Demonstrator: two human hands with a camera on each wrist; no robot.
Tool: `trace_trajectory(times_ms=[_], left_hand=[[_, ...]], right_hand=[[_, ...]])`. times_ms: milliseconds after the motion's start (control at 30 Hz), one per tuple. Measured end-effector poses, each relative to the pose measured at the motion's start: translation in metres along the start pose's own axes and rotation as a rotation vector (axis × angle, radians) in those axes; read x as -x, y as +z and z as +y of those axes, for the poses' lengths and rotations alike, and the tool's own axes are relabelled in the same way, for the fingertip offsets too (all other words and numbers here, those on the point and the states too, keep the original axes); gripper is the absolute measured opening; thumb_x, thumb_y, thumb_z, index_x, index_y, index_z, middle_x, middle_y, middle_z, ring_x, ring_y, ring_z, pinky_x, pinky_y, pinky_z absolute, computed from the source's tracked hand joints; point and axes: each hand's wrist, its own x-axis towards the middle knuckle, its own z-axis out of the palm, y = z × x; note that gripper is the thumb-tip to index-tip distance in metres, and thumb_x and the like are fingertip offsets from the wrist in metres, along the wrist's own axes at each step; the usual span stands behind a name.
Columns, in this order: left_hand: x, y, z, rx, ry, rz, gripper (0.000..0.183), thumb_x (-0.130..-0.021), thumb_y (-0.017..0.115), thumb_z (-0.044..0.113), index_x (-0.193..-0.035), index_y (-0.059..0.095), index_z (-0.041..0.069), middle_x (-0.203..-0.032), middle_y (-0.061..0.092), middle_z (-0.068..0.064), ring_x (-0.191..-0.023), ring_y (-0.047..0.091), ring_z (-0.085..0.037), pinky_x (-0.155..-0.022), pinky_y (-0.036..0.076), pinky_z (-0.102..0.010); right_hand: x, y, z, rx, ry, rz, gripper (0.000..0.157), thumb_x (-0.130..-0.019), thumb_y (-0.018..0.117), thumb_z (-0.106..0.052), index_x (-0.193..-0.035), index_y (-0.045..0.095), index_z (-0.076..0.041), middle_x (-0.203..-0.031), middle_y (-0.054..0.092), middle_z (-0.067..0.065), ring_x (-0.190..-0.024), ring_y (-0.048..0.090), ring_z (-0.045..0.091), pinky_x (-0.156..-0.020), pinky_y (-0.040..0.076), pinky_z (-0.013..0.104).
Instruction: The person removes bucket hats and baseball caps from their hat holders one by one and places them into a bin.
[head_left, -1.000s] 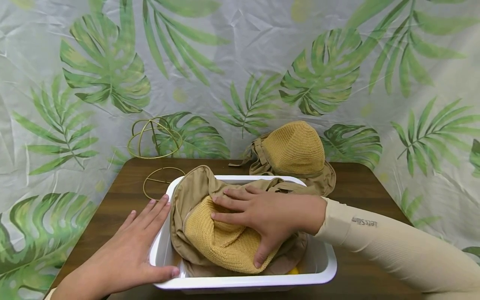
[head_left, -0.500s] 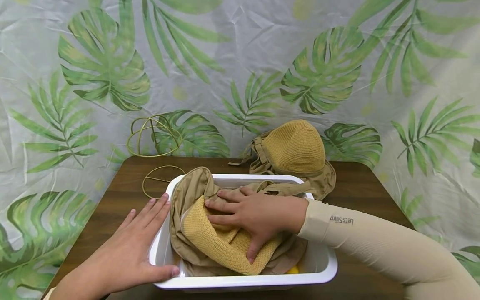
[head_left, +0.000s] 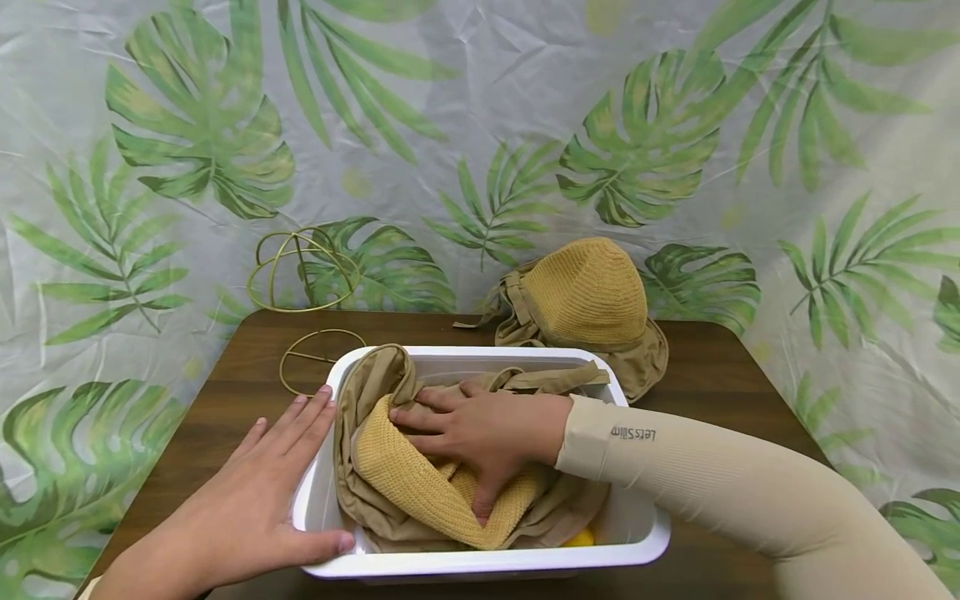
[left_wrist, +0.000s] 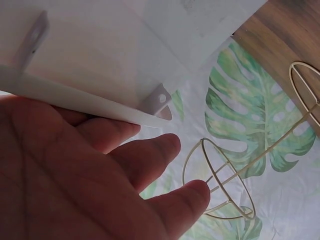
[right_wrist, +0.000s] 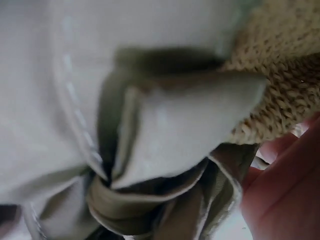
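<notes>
A sun hat with a yellow knitted crown (head_left: 420, 475) and a tan cloth brim lies crumpled inside a white plastic tub (head_left: 480, 563). My right hand (head_left: 487, 437) presses down into the caved-in crown with its fingers spread. In the right wrist view, tan cloth folds (right_wrist: 185, 125) and knitted weave fill most of the picture, the hand at the right edge. My left hand (head_left: 255, 492) rests along the tub's left rim, fingers extended and thumb over the front corner. From the left wrist, the fingers show below the underside of the rim (left_wrist: 90, 102).
A gold wire hat stand (head_left: 303, 271) stands on the brown wooden table (head_left: 247, 367), behind the tub at left. Another hat (head_left: 588, 292) of the same kind sits at the back right. Something yellow (head_left: 580, 538) peeks out under the brim. A leaf-print cloth (head_left: 480, 100) hangs behind.
My right hand has moved left and deeper into the tub, pushing the crown in further. The brim and strap have sunk lower behind it. My left hand stays on the rim.
</notes>
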Motion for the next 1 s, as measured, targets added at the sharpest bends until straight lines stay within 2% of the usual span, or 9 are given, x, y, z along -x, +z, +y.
trace_trajectory(times_ms=[233, 800, 1000], left_hand=[[0.001, 0.001, -0.001, 0.007, 0.004, 0.002, 0.113, -0.066, 0.057, 0.075, -0.148, 0.015, 0.010, -0.154, 0.010, -0.002, -0.139, 0.008, -0.022, -0.108, 0.009, -0.048], [-0.004, -0.004, 0.000, 0.006, 0.003, -0.023, 0.114, -0.065, 0.058, 0.075, -0.148, 0.017, 0.009, -0.154, 0.009, -0.002, -0.139, 0.010, -0.023, -0.102, 0.021, -0.057], [-0.003, -0.003, 0.002, 0.026, 0.006, -0.012, 0.113, -0.065, 0.060, 0.074, -0.148, 0.019, 0.008, -0.154, 0.010, -0.002, -0.139, 0.011, -0.024, -0.102, 0.021, -0.057]], right_hand=[[-0.011, 0.006, -0.001, -0.009, -0.023, -0.039, 0.122, -0.055, 0.051, -0.086, -0.148, -0.003, -0.028, -0.153, -0.015, -0.005, -0.139, 0.001, 0.028, -0.095, 0.033, 0.056], [-0.028, 0.025, 0.003, -0.078, -0.042, -0.086, 0.120, -0.057, 0.054, -0.083, -0.146, -0.007, -0.033, -0.152, -0.015, -0.009, -0.139, 0.001, 0.024, -0.098, 0.033, 0.051], [-0.029, 0.028, 0.001, -0.082, -0.040, -0.076, 0.120, -0.057, 0.057, -0.082, -0.147, -0.006, -0.033, -0.152, -0.015, -0.010, -0.139, 0.002, 0.023, -0.099, 0.033, 0.050]])
